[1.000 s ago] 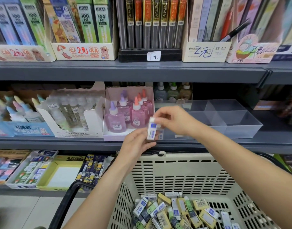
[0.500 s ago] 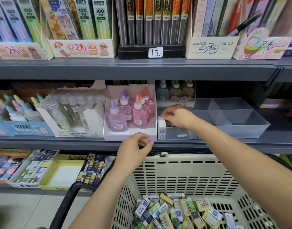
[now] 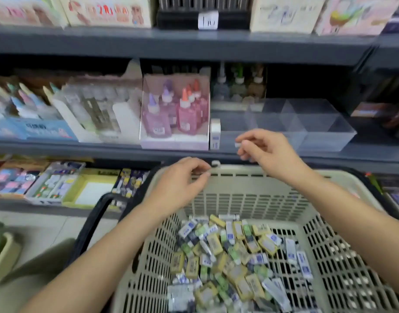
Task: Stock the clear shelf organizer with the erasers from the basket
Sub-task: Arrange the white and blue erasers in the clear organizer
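My left hand (image 3: 182, 180) and right hand (image 3: 267, 152) hover loosely curled, empty, over the basket (image 3: 250, 199); I should pinch one blue-white eraser (image 3: 304, 265) cleanly.

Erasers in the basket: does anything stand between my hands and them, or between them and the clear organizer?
Nothing visible does. The erasers lie uncovered in the open basket, below the left hand and the right hand. The clear organizer beyond it is open on top; a single eraser stands only at its left end.
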A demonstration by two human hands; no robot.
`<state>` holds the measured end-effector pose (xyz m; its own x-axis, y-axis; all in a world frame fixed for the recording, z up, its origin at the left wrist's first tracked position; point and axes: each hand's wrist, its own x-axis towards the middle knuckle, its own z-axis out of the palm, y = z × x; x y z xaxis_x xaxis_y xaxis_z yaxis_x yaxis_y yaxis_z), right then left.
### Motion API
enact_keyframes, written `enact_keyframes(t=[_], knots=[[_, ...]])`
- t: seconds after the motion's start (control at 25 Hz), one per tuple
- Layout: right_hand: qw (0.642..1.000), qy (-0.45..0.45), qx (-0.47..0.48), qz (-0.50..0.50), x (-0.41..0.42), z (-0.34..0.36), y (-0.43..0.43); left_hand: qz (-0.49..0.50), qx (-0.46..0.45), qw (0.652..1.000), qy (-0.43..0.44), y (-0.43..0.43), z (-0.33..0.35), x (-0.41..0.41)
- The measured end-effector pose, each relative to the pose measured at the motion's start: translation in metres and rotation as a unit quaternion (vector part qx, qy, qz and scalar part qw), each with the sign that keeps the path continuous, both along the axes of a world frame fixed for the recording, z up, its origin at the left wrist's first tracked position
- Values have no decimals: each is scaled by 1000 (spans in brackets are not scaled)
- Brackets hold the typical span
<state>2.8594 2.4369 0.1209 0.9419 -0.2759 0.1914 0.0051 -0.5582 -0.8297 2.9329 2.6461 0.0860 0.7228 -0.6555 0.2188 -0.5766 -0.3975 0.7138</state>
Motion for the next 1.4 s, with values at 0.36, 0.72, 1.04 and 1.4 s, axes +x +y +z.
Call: enact_keyframes(t=[0.36, 0.72, 1.04, 1.4], knots=[[903, 290, -245, 202, -36, -142, 74, 24, 130, 986, 96, 48, -15, -39], [853, 252, -369, 270, -3, -178, 90, -15, 274, 960, 46, 51, -33, -34], [875, 310, -287, 237, -42, -159, 32, -130, 403, 901, 93, 26, -35, -36], [901, 333, -223, 166, -58, -154, 14, 26, 384, 906, 174, -26, -116, -27]])
